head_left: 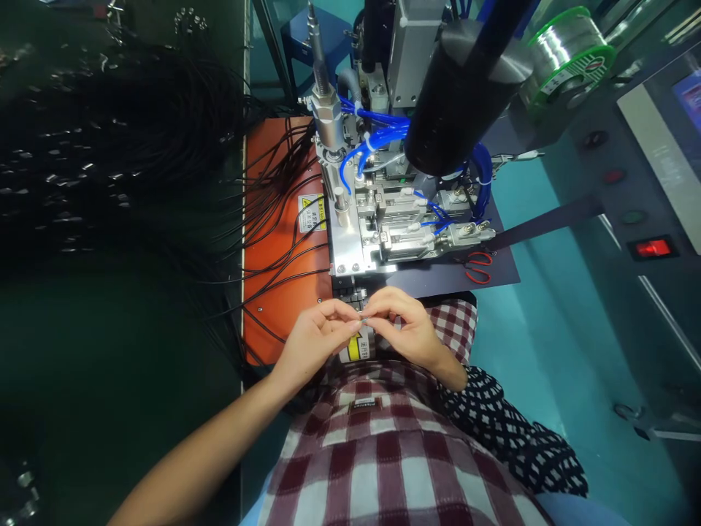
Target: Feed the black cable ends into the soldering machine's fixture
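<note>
My left hand [322, 332] and my right hand [404, 329] meet in front of the machine's near end, fingertips almost touching. Each is closed in a pinch of thumb and fingers. Between the tips shows a tiny pale, bluish bit, like thin wire ends, too small to name surely. Just beyond the fingers is a small black fixture [348, 286] at the machine's edge. A yellow-and-white label [355, 349] lies partly hidden under my hands. Black cables [285, 276] run over the orange plate [263, 321] to the machine's left side.
The metal machine [350, 245] with blue air tubes [386, 133] stands ahead. A black cylinder [446, 109] hangs above it. Red-handled scissors [478, 268] lie to its right. A solder wire spool [572, 55] and a control panel with a red switch [653, 248] are farther right. Bundled cables [180, 109] fill the left.
</note>
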Motion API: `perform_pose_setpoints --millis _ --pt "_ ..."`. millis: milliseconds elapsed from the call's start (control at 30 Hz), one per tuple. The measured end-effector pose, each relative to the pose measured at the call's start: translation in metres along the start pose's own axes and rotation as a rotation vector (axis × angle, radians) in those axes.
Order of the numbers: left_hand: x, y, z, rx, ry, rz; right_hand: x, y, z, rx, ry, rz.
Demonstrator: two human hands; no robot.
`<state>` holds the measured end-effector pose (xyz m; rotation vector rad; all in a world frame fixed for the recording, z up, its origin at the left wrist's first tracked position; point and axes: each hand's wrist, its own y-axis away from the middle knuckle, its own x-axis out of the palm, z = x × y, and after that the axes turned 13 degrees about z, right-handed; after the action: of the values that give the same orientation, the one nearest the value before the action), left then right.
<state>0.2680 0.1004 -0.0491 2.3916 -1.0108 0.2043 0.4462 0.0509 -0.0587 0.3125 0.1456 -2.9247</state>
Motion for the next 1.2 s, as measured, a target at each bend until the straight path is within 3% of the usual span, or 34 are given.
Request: perform_pose_setpoints --millis 467,667,800,900,1100,1200 --pt "-0.002 -0.003 0.001 0.038 0.058 0.046 0.004 0.000 0.002 0.068 -0.054 -0.050" --pt "-0.003 -0.003 0.003 0.048 0.069 0.058 0.009 0.000 -0.007 0.298 -0.434 0.046" --pt "-0.003 -0.002 0.003 0.052 0.072 0.065 0.014 0.000 -0.011 0.318 -0.576 0.069" --pt "-0.002 -0.001 0.002 0.027 0.042 0.034 0.016 0.001 -0.009 0.299 -0.490 0.016" --pt "0.004 0.001 0.001 0.011 -0.075 -0.120 0.021 0.008 0.006 0.200 0.101 -0.139" --pt "0.004 0.002 0.002 0.015 -0.086 -0.146 0.024 0.010 0.008 0.163 0.163 -0.162"
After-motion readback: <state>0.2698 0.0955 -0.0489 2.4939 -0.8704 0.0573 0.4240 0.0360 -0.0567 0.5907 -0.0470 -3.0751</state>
